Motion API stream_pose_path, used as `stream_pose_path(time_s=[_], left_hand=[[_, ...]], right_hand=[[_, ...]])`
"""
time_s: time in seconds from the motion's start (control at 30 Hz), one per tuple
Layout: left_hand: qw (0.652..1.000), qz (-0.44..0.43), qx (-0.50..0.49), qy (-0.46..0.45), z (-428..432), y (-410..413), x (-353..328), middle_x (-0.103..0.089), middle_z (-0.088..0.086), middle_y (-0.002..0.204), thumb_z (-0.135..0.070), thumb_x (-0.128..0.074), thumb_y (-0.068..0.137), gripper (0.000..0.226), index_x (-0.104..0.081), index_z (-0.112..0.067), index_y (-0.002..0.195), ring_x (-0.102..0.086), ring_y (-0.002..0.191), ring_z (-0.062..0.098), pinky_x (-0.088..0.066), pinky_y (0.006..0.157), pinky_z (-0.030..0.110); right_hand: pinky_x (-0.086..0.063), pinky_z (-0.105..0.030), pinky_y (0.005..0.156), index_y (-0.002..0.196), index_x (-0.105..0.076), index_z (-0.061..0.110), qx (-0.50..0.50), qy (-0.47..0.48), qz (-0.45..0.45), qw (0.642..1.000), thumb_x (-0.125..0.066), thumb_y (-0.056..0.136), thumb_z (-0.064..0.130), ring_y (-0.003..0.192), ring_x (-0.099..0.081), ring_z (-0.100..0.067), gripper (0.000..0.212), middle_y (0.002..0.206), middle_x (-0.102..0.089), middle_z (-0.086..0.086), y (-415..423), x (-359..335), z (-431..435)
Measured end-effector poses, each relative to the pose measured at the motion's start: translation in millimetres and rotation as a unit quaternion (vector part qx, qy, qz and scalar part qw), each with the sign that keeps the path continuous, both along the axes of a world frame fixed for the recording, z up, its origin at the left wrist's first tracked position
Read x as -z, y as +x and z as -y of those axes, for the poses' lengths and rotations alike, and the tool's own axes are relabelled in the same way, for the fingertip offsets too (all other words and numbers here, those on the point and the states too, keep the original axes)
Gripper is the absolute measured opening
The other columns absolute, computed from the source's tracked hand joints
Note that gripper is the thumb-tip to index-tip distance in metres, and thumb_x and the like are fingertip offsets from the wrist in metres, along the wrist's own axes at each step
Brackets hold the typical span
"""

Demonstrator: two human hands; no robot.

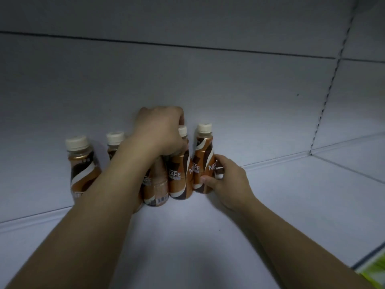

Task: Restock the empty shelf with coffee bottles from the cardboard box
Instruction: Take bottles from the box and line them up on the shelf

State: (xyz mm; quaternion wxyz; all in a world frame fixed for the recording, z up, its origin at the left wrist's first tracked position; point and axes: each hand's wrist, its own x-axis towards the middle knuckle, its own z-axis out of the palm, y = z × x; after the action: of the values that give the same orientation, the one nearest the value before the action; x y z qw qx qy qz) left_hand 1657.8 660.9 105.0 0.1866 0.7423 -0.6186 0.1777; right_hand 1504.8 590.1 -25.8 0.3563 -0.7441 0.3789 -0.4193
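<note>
A row of 5 small brown-labelled plastic coffee bottles with cream screw caps stands upright at the back of the pale grey metal shelf (187,236), against its rear panel. Furthest left is the 1st bottle (82,170), standing alone and clear of both hands. Next to it, the 2nd bottle (114,142) shows only its cap and shoulder, the rest hidden behind the left forearm. The left hand (159,132) reaches in from the lower left and comes down over the top of the 3rd bottle (156,188), whose cap is covered by the palm; its grip looks closed around the neck, though the fingers themselves are out of sight. The 4th bottle (180,174) stands touching the 3rd, its cap peeking out just beside the left hand's knuckles, and whether that hand also holds it cannot be told. Pressed against it on the right is the 5th bottle (203,161), tilted slightly leftward. The right hand (227,180) wraps this bottle's lower body from the right side, thumb across the front of the label and fingers curled behind, a firm closed grip. Further right the shelf floor is bare up to a slotted upright (325,97), and a yellow-green strip (375,274) shows at the lower right corner.
</note>
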Motion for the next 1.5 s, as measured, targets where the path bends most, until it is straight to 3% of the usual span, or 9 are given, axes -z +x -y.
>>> stream_pose_path(time_s=[0.1,0.2,0.27,0.33,0.4,0.5,0.73,1.07,1.5], left_hand=[[1.000,0.010,-0.015,-0.002,1,-2,2,-0.060,-0.001,0.094,-0.036,-0.074,0.072,0.035,-0.055,-0.025,0.100,-0.051,0.083,0.021,-0.036,0.080,0.038],[1.000,0.015,-0.022,0.009,-1,-5,3,-0.060,0.002,0.097,-0.035,-0.071,0.074,0.037,-0.055,-0.023,0.105,-0.054,0.087,0.023,-0.037,0.086,0.041],[0.999,0.025,-0.031,0.015,-5,-10,6,-0.059,0.005,0.103,-0.035,-0.070,0.075,0.043,-0.054,-0.020,0.112,-0.054,0.094,0.025,-0.037,0.088,0.041],[0.998,0.053,-0.036,-0.004,-12,-18,9,-0.057,0.008,0.113,-0.036,-0.070,0.074,0.052,-0.052,-0.018,0.119,-0.051,0.104,0.028,-0.037,0.091,0.041],[0.995,0.077,-0.022,-0.064,-21,-28,10,-0.057,0.009,0.117,-0.037,-0.070,0.074,0.053,-0.055,-0.017,0.120,-0.050,0.109,0.028,-0.036,0.094,0.040],[0.991,0.044,0.057,-0.110,-33,-60,9,-0.060,0.006,0.119,-0.041,-0.065,0.077,0.049,-0.057,-0.019,0.120,-0.052,0.108,0.027,-0.038,0.092,0.038],[0.961,0.007,0.274,-0.028,-37,-195,41,-0.056,-0.002,0.129,-0.052,-0.063,0.079,0.059,-0.049,-0.027,0.130,-0.049,0.116,0.020,-0.038,0.096,0.036],[0.854,-0.045,0.483,0.190,-7,-446,143,-0.059,0.004,0.126,-0.049,-0.068,0.074,0.061,-0.054,-0.020,0.127,-0.054,0.114,0.023,-0.045,0.091,0.034],[0.696,-0.126,0.500,0.499,33,-625,384,-0.061,0.004,0.122,-0.041,-0.073,0.077,0.056,-0.057,-0.015,0.124,-0.058,0.105,0.015,-0.044,0.085,0.024]], right_hand=[[-0.034,0.007,0.047,0.120,-0.057,0.020,-0.007,0.007,-0.012,1.000,-0.070,0.084,0.003,0.069,-0.047,0.034,0.042,0.086,-0.054,0.029,3,1,-2],[-0.040,-0.001,0.062,0.127,-0.054,0.016,-0.003,-0.018,-0.083,0.996,-0.070,0.086,0.013,0.087,-0.063,0.006,0.044,0.095,-0.062,0.015,0,-11,-7],[-0.041,-0.015,0.078,0.136,-0.045,0.019,-0.004,-0.024,-0.150,0.988,-0.074,0.082,0.028,0.110,-0.061,-0.016,0.062,0.113,-0.063,0.004,-5,-21,-13],[-0.039,-0.026,0.095,0.151,-0.021,0.017,0.005,-0.003,-0.171,0.985,-0.078,0.076,0.042,0.130,-0.046,-0.023,0.098,0.141,-0.050,-0.002,-14,-32,-20],[-0.033,-0.035,0.107,0.154,-0.006,0.017,0.036,-0.015,-0.154,0.987,-0.078,0.073,0.050,0.140,-0.034,-0.024,0.113,0.155,-0.032,-0.005,-31,-45,-29],[-0.032,-0.035,0.109,0.154,-0.011,0.024,0.069,-0.077,-0.150,0.983,-0.075,0.071,0.057,0.141,-0.032,-0.020,0.109,0.156,-0.030,-0.001,-72,-62,-46],[-0.030,-0.036,0.112,0.152,-0.021,0.027,0.193,-0.082,-0.213,0.954,-0.073,0.073,0.056,0.141,-0.030,-0.017,0.099,0.156,-0.030,0.003,-224,-48,-82],[-0.036,-0.035,0.105,0.150,-0.029,0.020,0.392,0.085,-0.188,0.896,-0.077,0.073,0.049,0.136,-0.038,-0.023,0.095,0.153,-0.037,-0.005,-454,72,-139],[-0.040,-0.034,0.105,0.146,-0.037,0.018,0.484,0.392,-0.158,0.766,-0.072,0.080,0.044,0.127,-0.047,-0.024,0.080,0.143,-0.046,-0.008,-602,295,-202]])
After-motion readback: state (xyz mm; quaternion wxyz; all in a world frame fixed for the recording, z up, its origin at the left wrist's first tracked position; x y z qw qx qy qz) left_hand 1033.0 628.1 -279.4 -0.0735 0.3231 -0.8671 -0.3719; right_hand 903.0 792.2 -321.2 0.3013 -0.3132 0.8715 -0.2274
